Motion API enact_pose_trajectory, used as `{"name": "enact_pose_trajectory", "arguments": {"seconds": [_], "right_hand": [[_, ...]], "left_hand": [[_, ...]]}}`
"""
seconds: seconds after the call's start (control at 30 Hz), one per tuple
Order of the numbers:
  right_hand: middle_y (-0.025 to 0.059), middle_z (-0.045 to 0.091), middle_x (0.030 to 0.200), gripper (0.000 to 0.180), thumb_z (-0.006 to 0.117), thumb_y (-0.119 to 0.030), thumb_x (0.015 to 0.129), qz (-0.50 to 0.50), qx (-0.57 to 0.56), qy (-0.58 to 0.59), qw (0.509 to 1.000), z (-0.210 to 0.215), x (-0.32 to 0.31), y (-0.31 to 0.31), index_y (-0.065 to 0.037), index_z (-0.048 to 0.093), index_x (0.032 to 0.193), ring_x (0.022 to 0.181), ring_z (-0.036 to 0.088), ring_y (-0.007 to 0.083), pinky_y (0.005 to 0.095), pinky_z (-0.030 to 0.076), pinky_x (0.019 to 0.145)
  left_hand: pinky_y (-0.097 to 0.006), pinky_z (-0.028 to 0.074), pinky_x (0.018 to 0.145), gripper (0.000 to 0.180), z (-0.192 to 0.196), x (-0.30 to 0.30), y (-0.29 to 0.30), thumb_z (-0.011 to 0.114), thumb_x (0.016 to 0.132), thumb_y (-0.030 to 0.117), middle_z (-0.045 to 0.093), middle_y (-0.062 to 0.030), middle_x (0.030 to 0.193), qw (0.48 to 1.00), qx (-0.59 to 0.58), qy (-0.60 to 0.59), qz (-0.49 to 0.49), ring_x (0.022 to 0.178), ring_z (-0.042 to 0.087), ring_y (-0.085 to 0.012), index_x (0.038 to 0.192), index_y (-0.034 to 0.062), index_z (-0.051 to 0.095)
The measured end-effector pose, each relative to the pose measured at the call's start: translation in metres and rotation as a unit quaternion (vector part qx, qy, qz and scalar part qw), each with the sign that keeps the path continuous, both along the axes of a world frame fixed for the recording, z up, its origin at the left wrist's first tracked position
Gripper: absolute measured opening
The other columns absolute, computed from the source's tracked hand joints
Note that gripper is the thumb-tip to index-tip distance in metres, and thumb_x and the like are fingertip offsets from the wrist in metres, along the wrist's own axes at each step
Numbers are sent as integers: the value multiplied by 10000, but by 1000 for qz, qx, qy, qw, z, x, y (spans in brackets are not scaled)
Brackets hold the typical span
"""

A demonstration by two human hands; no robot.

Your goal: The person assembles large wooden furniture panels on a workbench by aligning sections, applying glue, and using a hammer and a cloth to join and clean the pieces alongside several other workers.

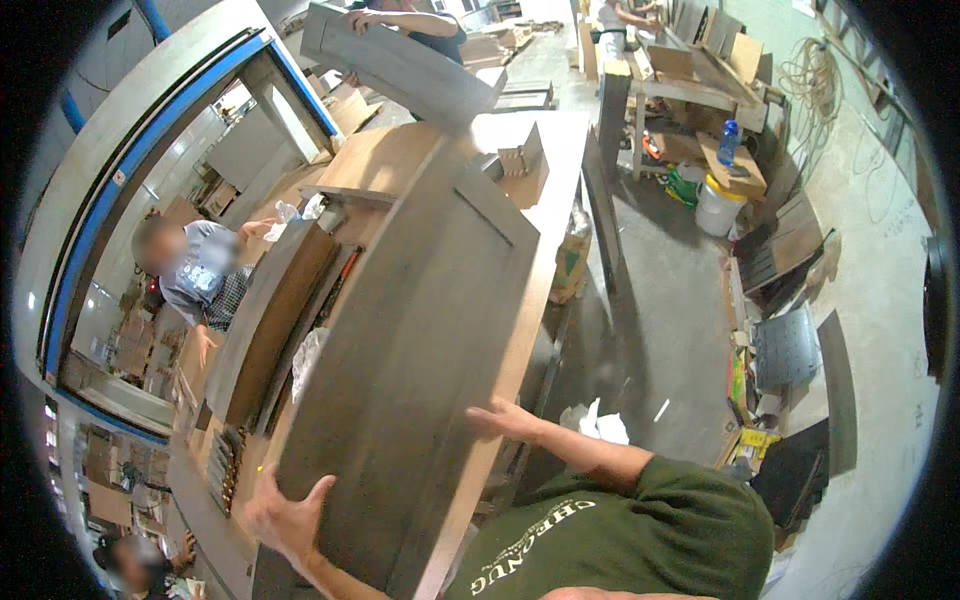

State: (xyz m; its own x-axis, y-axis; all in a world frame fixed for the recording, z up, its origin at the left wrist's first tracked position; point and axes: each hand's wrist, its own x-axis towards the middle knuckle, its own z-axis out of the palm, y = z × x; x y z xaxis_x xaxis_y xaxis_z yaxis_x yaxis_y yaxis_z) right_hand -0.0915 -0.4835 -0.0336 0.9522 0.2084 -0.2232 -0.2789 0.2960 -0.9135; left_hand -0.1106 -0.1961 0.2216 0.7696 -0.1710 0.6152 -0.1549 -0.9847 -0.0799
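Observation:
A long dark grey-brown wooden panel with a narrow groove near its far end stretches away from me over the workbench. My left hand grips its near left edge, thumb on the face and fingers over the side. At the right edge, my right hand holds the panel from the other side; its fingers are partly hidden and a little blurred. To the left of the panel lie dark curved wooden pieces. Across the bench, another person's hands hold a grey board raised at an angle.
A person in a grey shirt stands left of the bench, beside a blue-edged frame. Another person is at lower left. Behind the bench's right side are a white bucket, a blue bottle and leaning boards.

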Motion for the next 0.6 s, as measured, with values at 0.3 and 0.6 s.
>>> {"name": "enact_pose_trajectory", "arguments": {"seconds": [0.3, 0.6], "right_hand": [[165, 657, 1039, 352, 572, -284, 822, -54, -371, -105, 921, 14, 83, -111, -66, 645, 1089, 974, 623, 314, 384, 491, 843], [156, 583, 1168, 670, 638, -524, 816, -382, -204, -172, 885, -4, 289, -235, -28, 507, 1246, 1115, 531, 277, 384, 412, 961]], "left_hand": [[-440, 390, 651, 727, -95, 10, -41, 563, 718, 734, 576, -129, 809, 987, 103, -55, 106, 738, 556, -343, 937, 41, 587], [-443, 421, 725, 664, -94, 1, -24, 689, 686, 606, 600, -153, 896, 986, 83, 4, 145, 817, 572, -367, 957, 11, 572]]}}
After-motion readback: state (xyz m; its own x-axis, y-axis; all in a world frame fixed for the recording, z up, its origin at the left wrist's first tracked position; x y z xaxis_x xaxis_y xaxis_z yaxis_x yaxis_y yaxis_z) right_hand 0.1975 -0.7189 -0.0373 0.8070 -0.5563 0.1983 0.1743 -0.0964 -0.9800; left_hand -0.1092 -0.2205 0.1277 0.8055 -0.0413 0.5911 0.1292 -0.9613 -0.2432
